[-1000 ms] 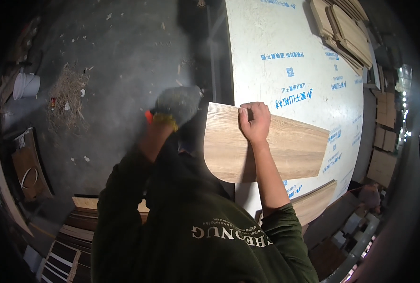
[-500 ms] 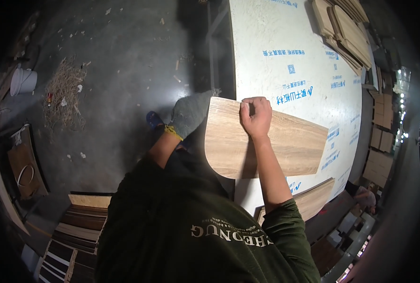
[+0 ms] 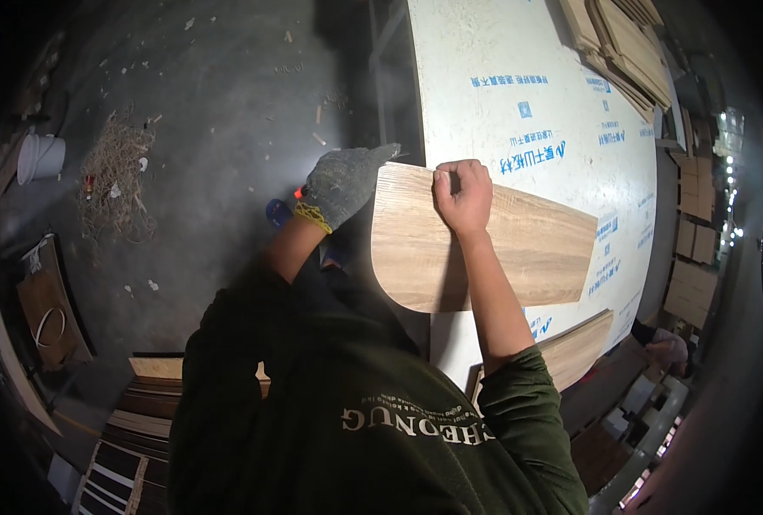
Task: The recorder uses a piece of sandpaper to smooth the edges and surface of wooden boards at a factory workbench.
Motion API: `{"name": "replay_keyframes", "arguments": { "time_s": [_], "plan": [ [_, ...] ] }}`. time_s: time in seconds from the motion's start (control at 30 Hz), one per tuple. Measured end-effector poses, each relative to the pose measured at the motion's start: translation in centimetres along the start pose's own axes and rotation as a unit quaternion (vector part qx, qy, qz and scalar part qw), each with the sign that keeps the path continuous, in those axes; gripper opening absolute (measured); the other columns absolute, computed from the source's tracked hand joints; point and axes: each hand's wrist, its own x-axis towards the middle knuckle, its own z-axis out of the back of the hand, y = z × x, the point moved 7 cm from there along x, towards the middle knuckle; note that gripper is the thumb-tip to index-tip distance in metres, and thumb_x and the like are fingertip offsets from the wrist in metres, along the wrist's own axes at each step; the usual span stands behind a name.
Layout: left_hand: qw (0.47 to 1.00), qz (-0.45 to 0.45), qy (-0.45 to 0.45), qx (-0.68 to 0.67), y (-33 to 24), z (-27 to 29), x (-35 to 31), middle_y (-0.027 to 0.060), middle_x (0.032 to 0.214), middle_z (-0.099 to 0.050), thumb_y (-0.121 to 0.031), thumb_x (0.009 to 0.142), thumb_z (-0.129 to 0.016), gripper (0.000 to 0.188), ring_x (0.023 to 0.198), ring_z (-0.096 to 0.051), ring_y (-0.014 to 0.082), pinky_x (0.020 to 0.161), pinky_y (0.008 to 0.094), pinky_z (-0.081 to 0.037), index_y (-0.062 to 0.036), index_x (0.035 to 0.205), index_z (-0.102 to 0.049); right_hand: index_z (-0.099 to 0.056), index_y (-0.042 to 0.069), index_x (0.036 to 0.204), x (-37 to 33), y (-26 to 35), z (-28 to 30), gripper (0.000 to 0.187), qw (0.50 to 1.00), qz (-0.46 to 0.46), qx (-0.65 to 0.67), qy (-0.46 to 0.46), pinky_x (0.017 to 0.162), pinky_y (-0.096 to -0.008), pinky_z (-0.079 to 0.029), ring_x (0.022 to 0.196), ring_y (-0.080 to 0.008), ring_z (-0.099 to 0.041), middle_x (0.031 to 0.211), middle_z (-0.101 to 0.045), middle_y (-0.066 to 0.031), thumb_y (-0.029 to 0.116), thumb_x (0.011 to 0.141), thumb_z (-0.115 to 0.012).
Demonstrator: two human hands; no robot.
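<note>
A wood-grain board (image 3: 527, 240) with a rounded near-left corner lies on the white worktable (image 3: 458, 51), its left end jutting past the table edge. My bare right hand (image 3: 464, 196) is closed on the board's far long edge, thumb and curled fingers gripping it. My left hand (image 3: 340, 184), in a grey knit glove with a yellow cuff, is closed at the board's far-left corner. From the glove's lower side pokes the red end of a tool (image 3: 299, 193); a thin, greyish tip shows beyond the fingers. The rest of that tool is hidden, so its kind is unclear.
Several cut boards (image 3: 617, 51) are stacked at the table's far right. Another wood-grain board (image 3: 577, 352) lies on the near right. Left on the floor are a tangled pile of strips (image 3: 111, 184) and a white bucket (image 3: 42, 159). Dark boards (image 3: 128, 429) stand at lower left.
My gloved left hand has turned and moved slightly along the board's left end, and the tool's red end has come into sight. My right hand keeps its grip on the board.
</note>
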Motion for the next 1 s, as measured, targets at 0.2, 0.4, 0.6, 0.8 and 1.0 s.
{"name": "replay_keyframes", "arguments": {
  "time_s": [0.2, 0.4, 0.6, 0.8, 1.0],
  "plan": [
    [0.975, -0.131, 0.174, -0.036, -6.6, 0.7, -10.6, 0.0084, 0.091, -0.068, -0.018, 0.093, -0.051, 0.029, 0.078, -0.066, 0.0242, 0.067, 0.0369, -0.053, -0.0126, 0.119, -0.064, -0.067, 0.014, 0.079, -0.4, -0.7, 0.7, 0.008, 1.0, -0.011, -0.02, -0.005, 0.073, -0.0375, -0.043, 0.079, -0.0248, -0.054, 0.08, -0.057, -0.005, 0.022, 0.078, -0.069],
    [0.964, -0.067, 0.231, 0.11, -3.1, -1.9, -9.9, 0.0096, 0.088, -0.066, -0.025, 0.089, -0.062, 0.033, 0.074, -0.063, 0.0228, 0.064, 0.0338, -0.051, -0.0087, 0.118, -0.063, -0.067, 0.015, 0.08, -0.2, -0.3, 0.4, 0.007, 1.0, 0.004, -0.01, -0.008, 0.074, -0.0383, -0.043, 0.08, -0.0252, -0.054, 0.081, -0.057, -0.0054, 0.021, 0.077, -0.069],
    [0.988, 0.005, 0.121, -0.097, 0.8, -2.1, -0.3, 0.0088, 0.087, -0.058, -0.011, 0.091, -0.048, 0.03, 0.075, -0.057, 0.0235, 0.067, 0.0368, -0.047, -0.0051, 0.118, -0.06, -0.067, 0.014, 0.08, -0.3, -0.4, 0.1, 0.007, 1.0, -0.01, -0.006, -0.008, 0.075, -0.0388, -0.044, 0.081, -0.0256, -0.055, 0.082, -0.058, -0.0055, 0.021, 0.077, -0.068],
    [0.968, -0.148, 0.202, 0.015, -8.4, 0.3, -11.4, 0.0094, 0.084, -0.062, -0.011, 0.09, -0.05, 0.029, 0.072, -0.06, 0.0234, 0.065, 0.036, -0.049, -0.0084, 0.116, -0.062, -0.067, 0.014, 0.08, -0.3, -0.6, 0.6, 0.008, 1.0, -0.014, -0.012, -0.005, 0.076, -0.0386, -0.044, 0.083, -0.0258, -0.056, 0.083, -0.06, -0.0061, 0.021, 0.076, -0.068],
    [0.963, -0.153, 0.216, 0.055, -3.2, -3.4, -8.9, 0.009, 0.089, -0.065, -0.013, 0.092, -0.052, 0.03, 0.069, -0.062, 0.0216, 0.064, 0.0345, -0.05, -0.0072, 0.119, -0.062, -0.067, 0.014, 0.08, -0.4, -0.8, 0.6, 0.008, 1.0, -0.017, -0.013, -0.005, 0.077, -0.0383, -0.044, 0.082, -0.0261, -0.056, 0.083, -0.06, -0.0061, 0.021, 0.077, -0.068]
  ]
}}
